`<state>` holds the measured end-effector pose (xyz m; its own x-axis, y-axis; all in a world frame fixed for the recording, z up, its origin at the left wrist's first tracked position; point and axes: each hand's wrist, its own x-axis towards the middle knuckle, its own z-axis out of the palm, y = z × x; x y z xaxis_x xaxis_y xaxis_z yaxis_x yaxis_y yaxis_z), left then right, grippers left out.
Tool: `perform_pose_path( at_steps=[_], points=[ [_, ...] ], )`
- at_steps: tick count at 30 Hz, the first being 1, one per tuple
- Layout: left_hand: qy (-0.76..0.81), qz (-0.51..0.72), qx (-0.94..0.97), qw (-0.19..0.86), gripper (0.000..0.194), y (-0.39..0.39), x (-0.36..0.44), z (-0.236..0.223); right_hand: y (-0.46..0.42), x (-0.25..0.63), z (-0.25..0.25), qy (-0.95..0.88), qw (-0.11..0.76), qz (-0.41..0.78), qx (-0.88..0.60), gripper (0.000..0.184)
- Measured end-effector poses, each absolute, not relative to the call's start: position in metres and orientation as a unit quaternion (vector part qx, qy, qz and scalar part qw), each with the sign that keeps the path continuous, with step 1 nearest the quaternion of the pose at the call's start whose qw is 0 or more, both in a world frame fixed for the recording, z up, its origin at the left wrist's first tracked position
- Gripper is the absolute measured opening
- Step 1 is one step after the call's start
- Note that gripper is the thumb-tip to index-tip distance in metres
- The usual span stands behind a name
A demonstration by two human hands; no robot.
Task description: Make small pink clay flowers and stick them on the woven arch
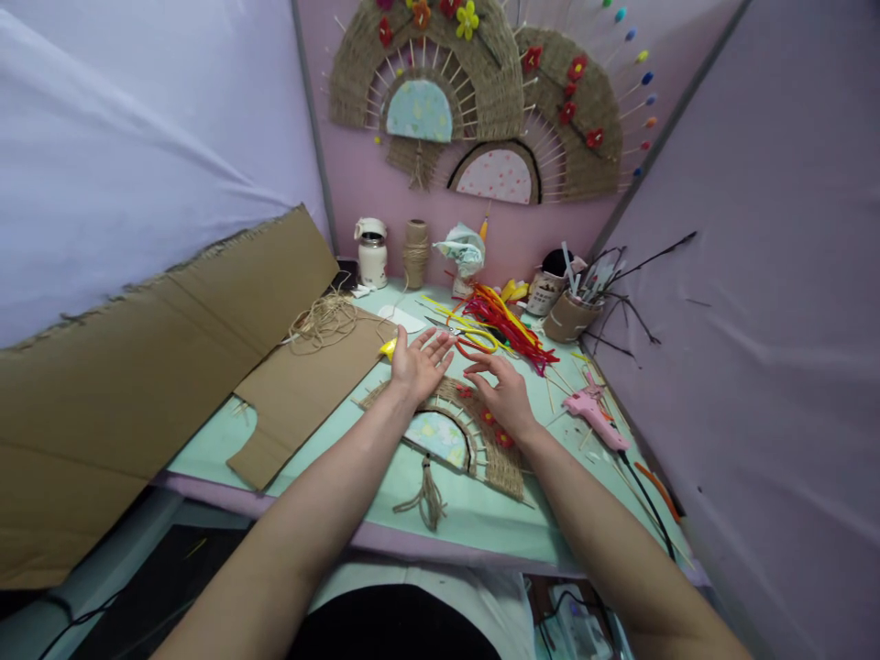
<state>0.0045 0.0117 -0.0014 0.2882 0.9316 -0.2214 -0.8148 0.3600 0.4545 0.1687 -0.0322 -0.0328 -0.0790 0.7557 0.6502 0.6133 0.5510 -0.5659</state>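
Note:
My left hand (pixel 417 367) is open with the palm turned up and the fingers spread, bare of anything I can see. Close to its right, my right hand (pixel 504 392) hovers with bent fingers and the thumb a little apart; nothing shows between them. Below both hands lies a woven twine fan (pixel 505 463) with red flowers and sticks. Its half-round centre is a pale blue patterned cloth (pixel 438 438), and a twine tassel (pixel 427 495) hangs at its lower edge. Scissors (pixel 474 341) with yellow and orange handles lie just beyond my fingertips.
Red, orange and yellow pipe cleaners (pixel 512 330) are piled behind the hands. Cut cardboard (pixel 302 394) and loose twine (pixel 323 321) lie left. A pink glue gun (pixel 597 417) rests right. A twine spool (pixel 415 252), a white jar (pixel 372 257) and a twig-filled pot (pixel 570 318) stand behind.

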Motion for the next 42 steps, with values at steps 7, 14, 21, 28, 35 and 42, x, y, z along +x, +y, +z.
perform_pose_path(
  at_steps=[7, 14, 21, 28, 35, 42],
  points=[
    [0.234, 0.553, 0.116, 0.791, 0.056, 0.0127, 0.0023, -0.0012, -0.0313, 0.1700, -0.0366, -0.814, 0.367, -0.028, -0.450, 0.016],
    [0.250, 0.548, 0.120, 0.789, 0.056, 0.0159, 0.0015, -0.0058, -0.0330, 0.1672, -0.0370, -0.838, 0.297, -0.082, -0.450, 0.017],
    [0.252, 0.550, 0.122, 0.787, 0.057, 0.0152, 0.0026, -0.0051, -0.0323, 0.1666, -0.0381, -0.832, 0.289, -0.074, -0.467, 0.018],
    [0.254, 0.545, 0.134, 0.788, 0.055, 0.0153, 0.0024, -0.0051, -0.0326, 0.1659, -0.0388, -0.831, 0.278, -0.077, -0.476, 0.024],
    [0.255, 0.545, 0.132, 0.788, 0.054, 0.0165, 0.0016, -0.0060, -0.0361, 0.1649, -0.0344, -0.835, 0.264, -0.092, -0.474, 0.024],
    [0.256, 0.545, 0.124, 0.789, 0.050, 0.0164, 0.0014, -0.0055, -0.0385, 0.1659, -0.0331, -0.847, 0.223, -0.134, -0.464, 0.016]
  ],
)
